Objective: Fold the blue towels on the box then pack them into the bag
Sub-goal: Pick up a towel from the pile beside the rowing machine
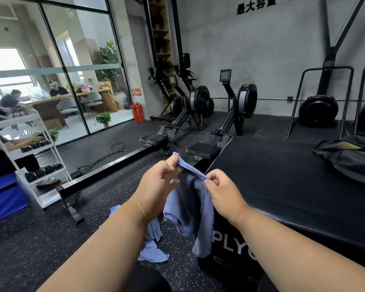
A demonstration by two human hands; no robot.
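Note:
A blue towel hangs in the air in front of me, held along its top edge. My left hand pinches one corner of that edge, and my right hand pinches the edge a little to the right. The towel droops over the left front corner of the black box. A second blue towel lies crumpled on the floor below my left forearm. The black bag sits on the far right of the box top, its opening showing a yellow lining.
Two rowing machines stand beyond the box, one with its rail running along the floor to my left. A white shelf rack with shoes is at the left. Cables lie on the speckled rubber floor.

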